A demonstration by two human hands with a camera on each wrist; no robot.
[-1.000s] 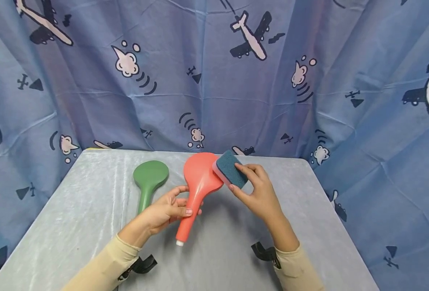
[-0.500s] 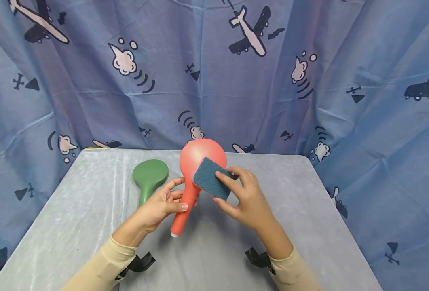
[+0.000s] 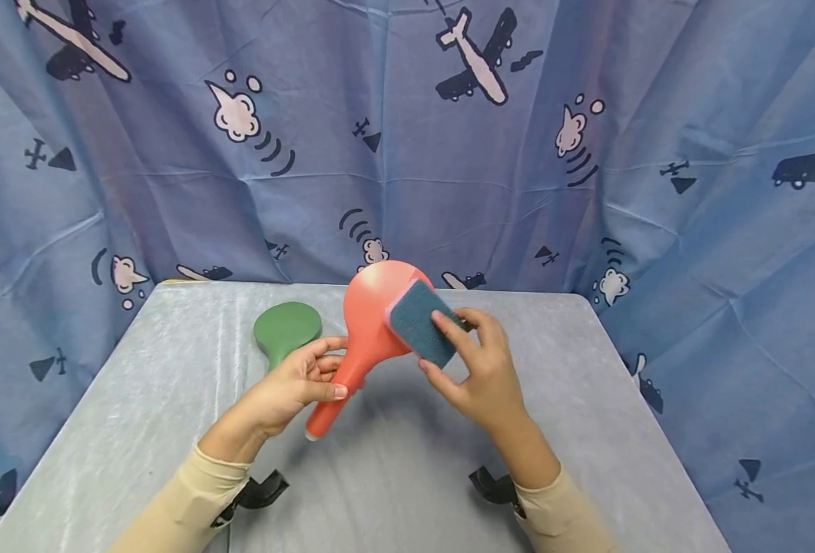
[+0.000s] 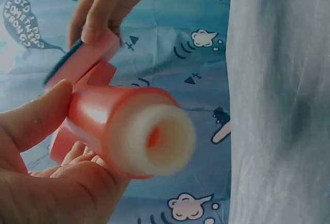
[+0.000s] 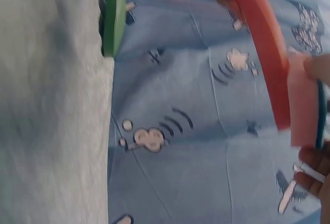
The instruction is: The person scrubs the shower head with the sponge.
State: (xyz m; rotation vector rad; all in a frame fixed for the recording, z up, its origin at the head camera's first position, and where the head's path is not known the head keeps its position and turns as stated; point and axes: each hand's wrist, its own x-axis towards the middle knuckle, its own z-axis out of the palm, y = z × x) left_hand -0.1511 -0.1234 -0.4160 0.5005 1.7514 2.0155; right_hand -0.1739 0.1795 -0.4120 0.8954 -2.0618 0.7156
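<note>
Sponge on red paddle, held over the table.
Left hand grips the red paddle by its handle; right hand pinches the sponge against its head, hiding part. Green paddle half hidden behind. Curtain reads "DID I DO SOMETHING WRONG?".

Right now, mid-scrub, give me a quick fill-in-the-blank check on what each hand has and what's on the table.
The left hand grips the red paddle by its ____.
The right hand presses a ____ against the paddle's round head.
The paddle lying on the table is ____ in colour.

Missing words: handle; sponge; green
</note>
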